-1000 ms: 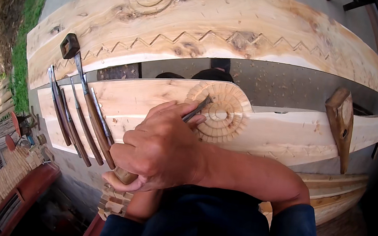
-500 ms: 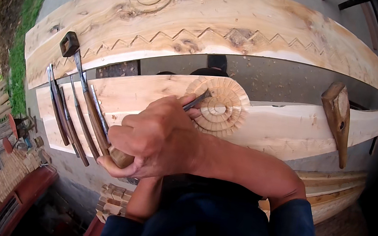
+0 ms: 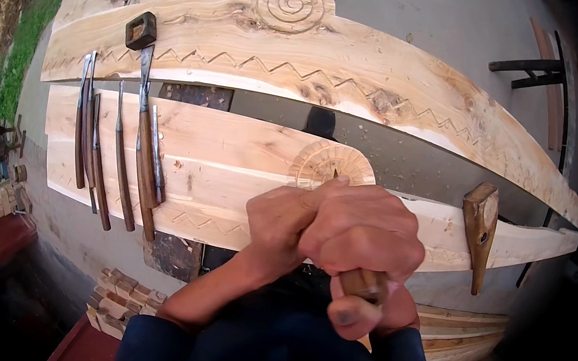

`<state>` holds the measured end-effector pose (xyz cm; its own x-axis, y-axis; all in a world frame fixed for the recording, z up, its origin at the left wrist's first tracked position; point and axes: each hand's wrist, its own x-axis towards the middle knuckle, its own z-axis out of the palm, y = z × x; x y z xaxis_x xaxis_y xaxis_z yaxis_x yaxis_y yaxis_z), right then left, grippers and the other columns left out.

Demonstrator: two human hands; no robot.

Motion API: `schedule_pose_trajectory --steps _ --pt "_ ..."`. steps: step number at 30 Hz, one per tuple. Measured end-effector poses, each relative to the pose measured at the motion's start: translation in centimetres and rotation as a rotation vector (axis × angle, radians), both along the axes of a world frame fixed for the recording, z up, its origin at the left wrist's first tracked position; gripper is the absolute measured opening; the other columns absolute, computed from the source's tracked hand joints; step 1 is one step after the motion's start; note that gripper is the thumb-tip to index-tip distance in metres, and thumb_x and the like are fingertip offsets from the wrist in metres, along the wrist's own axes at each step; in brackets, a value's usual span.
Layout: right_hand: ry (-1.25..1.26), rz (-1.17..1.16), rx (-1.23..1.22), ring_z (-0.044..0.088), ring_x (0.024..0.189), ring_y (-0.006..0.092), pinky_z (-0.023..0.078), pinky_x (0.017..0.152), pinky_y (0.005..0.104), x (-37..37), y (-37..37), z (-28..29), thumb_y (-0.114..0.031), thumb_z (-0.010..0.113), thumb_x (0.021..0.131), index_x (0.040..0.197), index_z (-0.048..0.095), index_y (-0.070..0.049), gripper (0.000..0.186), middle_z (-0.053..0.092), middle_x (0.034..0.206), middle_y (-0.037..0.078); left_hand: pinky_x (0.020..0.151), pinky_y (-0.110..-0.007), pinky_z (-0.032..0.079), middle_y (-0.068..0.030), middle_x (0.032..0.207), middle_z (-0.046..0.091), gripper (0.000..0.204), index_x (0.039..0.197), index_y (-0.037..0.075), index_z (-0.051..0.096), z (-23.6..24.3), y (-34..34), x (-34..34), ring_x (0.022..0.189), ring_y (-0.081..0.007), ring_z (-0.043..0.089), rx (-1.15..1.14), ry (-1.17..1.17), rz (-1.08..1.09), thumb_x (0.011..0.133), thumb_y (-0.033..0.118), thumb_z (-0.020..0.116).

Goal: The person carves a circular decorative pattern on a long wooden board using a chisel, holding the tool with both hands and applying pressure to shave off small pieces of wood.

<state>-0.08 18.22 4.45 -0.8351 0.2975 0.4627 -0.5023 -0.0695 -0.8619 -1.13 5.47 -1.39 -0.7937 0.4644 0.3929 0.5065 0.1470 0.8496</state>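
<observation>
My right hand (image 3: 374,233) is wrapped round the wooden handle (image 3: 365,285) of a chisel, its butt end towards me. My left hand (image 3: 279,223) is closed against the right one, low on the tool, its fingers partly hidden. Between them and the board, only the dark tip of the chisel (image 3: 336,173) shows, at a carved round rosette (image 3: 309,165). This rosette, ringed with small wedge-shaped cuts, ends the raised part of the near pale wooden board (image 3: 234,147). My hands cover its near right side.
Several chisels (image 3: 120,171) and a square-headed tool (image 3: 141,31) lie across the board's left. A wooden mallet (image 3: 478,226) rests on its right. Beyond a gap lies a second board (image 3: 199,28) with a spiral and zigzag carving. Wood blocks (image 3: 120,301) stand at lower left.
Both hands have shifted right, and the chisel has swung from pointing rightward to pointing away from me. My left hand, mostly hidden before, now shows beside the right. The view has shifted too.
</observation>
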Motion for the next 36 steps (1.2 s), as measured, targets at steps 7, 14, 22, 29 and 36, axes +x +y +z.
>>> schedule_pose_trajectory --steps 7,14,22,29,36 --pt "0.077 -0.083 -0.608 0.033 0.045 0.0145 0.026 0.049 0.0342 3.3 5.6 -0.2 -0.07 0.043 0.111 0.074 0.042 -0.015 0.066 0.051 0.059 0.005 0.058 -0.032 0.058 -0.0221 0.128 0.081 0.065 0.153 -0.011 0.06 -1.7 4.6 2.9 0.065 -0.0213 0.076 -0.077 0.092 -0.038 0.091 -0.011 0.078" --pt "0.026 -0.106 -0.638 0.029 0.042 0.0153 0.025 0.047 0.0342 2.2 5.2 -1.6 -0.072 0.04 0.11 0.069 0.038 -0.016 0.069 0.047 0.054 0.004 0.061 -0.03 0.061 -0.024 0.132 0.08 0.061 0.154 -0.015 0.057 -1.8 4.4 3.0 0.073 -0.0205 0.08 -0.142 -0.002 0.001 0.094 -0.016 0.071" --pt "0.011 -0.029 -0.565 0.03 0.038 0.0129 0.024 0.044 0.0313 1.6 5.7 -2.1 -0.067 0.042 0.11 0.066 0.038 -0.018 0.066 0.049 0.053 0.002 0.066 -0.032 0.063 -0.0267 0.132 0.079 0.06 0.153 -0.018 0.056 -1.5 4.4 2.9 0.082 -0.0247 0.083 -0.162 0.004 0.015 0.095 -0.015 0.071" --pt "0.02 -0.022 -0.587 0.035 0.039 0.0156 0.026 0.042 0.0331 1.5 5.5 -2.4 -0.07 0.038 0.111 0.068 0.04 -0.017 0.069 0.053 0.054 0.005 0.069 -0.033 0.064 -0.0276 0.133 0.078 0.062 0.153 -0.018 0.056 -1.5 4.4 3.0 0.089 -0.0277 0.085 -0.143 -0.009 0.04 0.093 -0.014 0.073" --pt "0.022 -0.036 -0.576 0.036 0.038 0.0157 0.027 0.041 0.0323 1.4 5.6 -2.4 -0.07 0.037 0.112 0.068 0.041 -0.017 0.069 0.053 0.054 0.005 0.07 -0.033 0.065 -0.0284 0.133 0.078 0.065 0.153 -0.018 0.056 -1.5 4.6 2.9 0.092 -0.0293 0.085 -0.129 -0.007 0.039 0.091 -0.014 0.075"
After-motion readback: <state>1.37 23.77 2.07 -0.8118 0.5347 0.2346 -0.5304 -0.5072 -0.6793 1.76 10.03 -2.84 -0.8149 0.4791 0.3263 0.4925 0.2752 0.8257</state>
